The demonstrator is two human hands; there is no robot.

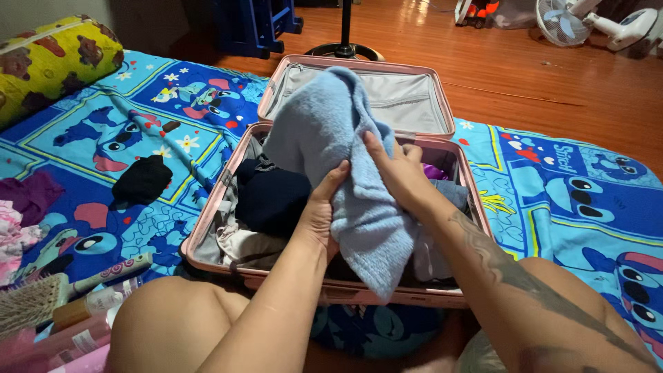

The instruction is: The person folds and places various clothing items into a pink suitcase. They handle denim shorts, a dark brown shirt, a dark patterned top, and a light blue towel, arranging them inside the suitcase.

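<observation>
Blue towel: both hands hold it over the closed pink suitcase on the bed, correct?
Not quite. The pink suitcase is open, lid back, clothes inside. The head view shows it. The left hand and right hand do hold the blue towel over it.

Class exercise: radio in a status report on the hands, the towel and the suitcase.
Left hand and right hand both grip light blue towel. Towel held above open pink suitcase. Dark clothes packed beneath.

A bed (566, 207) covered in a bright blue cartoon-print sheet. At its centre lies an open pink suitcase (207, 231). At nine o'clock, a black garment (141, 181); at eleven, a yellow patterned bolster (52, 59); at eight, a hairbrush (31, 302) and tubes (114, 271).
</observation>
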